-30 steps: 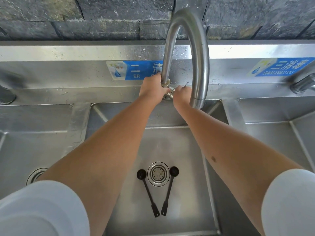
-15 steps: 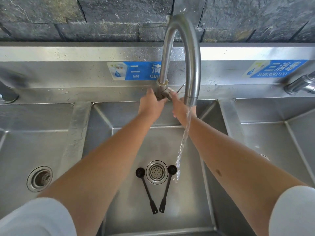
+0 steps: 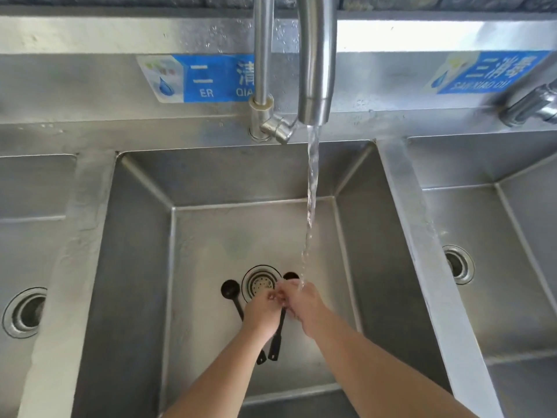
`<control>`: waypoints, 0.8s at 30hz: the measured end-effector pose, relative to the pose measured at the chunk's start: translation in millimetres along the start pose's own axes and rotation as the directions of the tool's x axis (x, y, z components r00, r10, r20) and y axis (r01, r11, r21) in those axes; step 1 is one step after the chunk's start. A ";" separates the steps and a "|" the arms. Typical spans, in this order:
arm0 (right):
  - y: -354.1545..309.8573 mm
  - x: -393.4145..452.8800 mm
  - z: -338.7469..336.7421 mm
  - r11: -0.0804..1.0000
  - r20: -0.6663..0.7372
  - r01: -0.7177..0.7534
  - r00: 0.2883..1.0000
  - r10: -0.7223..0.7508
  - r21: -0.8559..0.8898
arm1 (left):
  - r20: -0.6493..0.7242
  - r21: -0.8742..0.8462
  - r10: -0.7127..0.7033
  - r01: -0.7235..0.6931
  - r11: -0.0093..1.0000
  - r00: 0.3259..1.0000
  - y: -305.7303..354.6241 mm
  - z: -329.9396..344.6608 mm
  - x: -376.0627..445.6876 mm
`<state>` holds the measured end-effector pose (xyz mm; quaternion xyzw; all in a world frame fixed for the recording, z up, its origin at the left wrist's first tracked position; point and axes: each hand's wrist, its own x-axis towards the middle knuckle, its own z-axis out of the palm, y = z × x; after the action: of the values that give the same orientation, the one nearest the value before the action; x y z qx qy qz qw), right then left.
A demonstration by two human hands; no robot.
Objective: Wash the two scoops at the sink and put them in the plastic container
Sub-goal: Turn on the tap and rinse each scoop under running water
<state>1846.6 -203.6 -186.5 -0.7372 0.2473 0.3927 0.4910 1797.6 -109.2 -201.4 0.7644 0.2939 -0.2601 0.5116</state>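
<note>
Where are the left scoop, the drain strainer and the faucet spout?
left scoop (image 3: 228,288), head view, on its round bowl.
drain strainer (image 3: 259,283), head view, on its perforated centre.
faucet spout (image 3: 313,107), head view, near its outlet end.

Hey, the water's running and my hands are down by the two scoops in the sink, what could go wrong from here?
1. The stream lands on your right hand, not the scoops, so it may splash out of the middle basin and leave them unrinsed.
2. Both black scoops, left and right, lie beside the open drain; wet fingers could fumble their thin handles.
3. No plastic container is in view, so you may have to carry them dripping.
</note>
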 end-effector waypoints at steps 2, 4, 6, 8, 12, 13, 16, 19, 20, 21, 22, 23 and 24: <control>19.8 4.3 -1.0 0.998 -0.042 -0.017 0.999 0.015 -0.052 | -0.020 0.043 -0.051 0.052 0.998 0.999 -12.2 10.5 7.2; 39.9 14.0 0.0 0.991 -0.115 -0.044 0.993 0.028 -0.130 | -0.039 0.047 -0.075 0.077 0.996 0.996 -20.0 21.2 14.2; 54.2 25.8 3.3 0.979 -0.151 -0.075 0.987 0.047 -0.190 | -0.036 0.064 -0.068 0.070 0.995 0.997 -22.9 30.5 21.8; 63.1 36.3 7.3 0.974 -0.149 -0.085 0.987 0.054 -0.211 | -0.041 0.085 -0.055 0.059 0.995 0.998 -24.0 37.2 28.7; 69.5 49.8 13.2 0.967 -0.145 -0.077 0.989 0.042 -0.243 | -0.047 0.138 -0.032 0.038 0.990 0.998 -31.6 42.7 37.9; 70.7 50.1 13.2 0.968 -0.146 -0.071 0.989 0.036 -0.240 | -0.050 0.153 -0.034 0.041 0.987 0.998 -34.0 42.8 38.0; 76.2 44.4 8.5 0.982 -0.146 -0.058 0.989 0.031 -0.180 | -0.056 0.144 -0.046 0.054 0.988 0.997 -35.6 41.8 33.2; 81.2 30.0 -1.8 0.990 -0.085 -0.012 0.996 0.000 -0.142 | -0.023 0.097 -0.043 0.045 0.994 0.999 -29.3 39.0 18.7; 80.3 22.1 -6.4 0.992 -0.068 -0.002 0.998 -0.006 -0.123 | 0.004 0.078 -0.045 0.045 0.996 0.999 -26.1 36.9 13.1; 77.3 12.1 -11.0 0.995 -0.057 0.000 0.998 -0.005 -0.100 | 0.035 0.035 -0.050 0.049 0.998 0.998 -21.1 34.0 6.0; 73.2 1.3 -15.5 0.997 -0.052 -0.005 0.999 0.001 -0.080 | 0.061 -0.026 -0.053 0.055 0.998 0.997 -15.3 30.7 -0.8; 68.4 -9.5 -20.0 0.998 -0.049 -0.010 0.999 0.007 -0.061 | 0.072 -0.086 -0.061 0.068 0.994 0.996 -7.8 27.0 -7.3; 62.8 -20.8 -24.3 0.999 -0.046 -0.021 0.999 0.019 -0.046 | 0.065 -0.141 -0.070 0.079 0.987 0.995 2.4 22.3 -13.5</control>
<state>1795.8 -251.1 -197.5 -0.7548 0.2565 0.3862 0.4641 1787.8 -133.2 -198.1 0.7058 0.3247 -0.2803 0.5637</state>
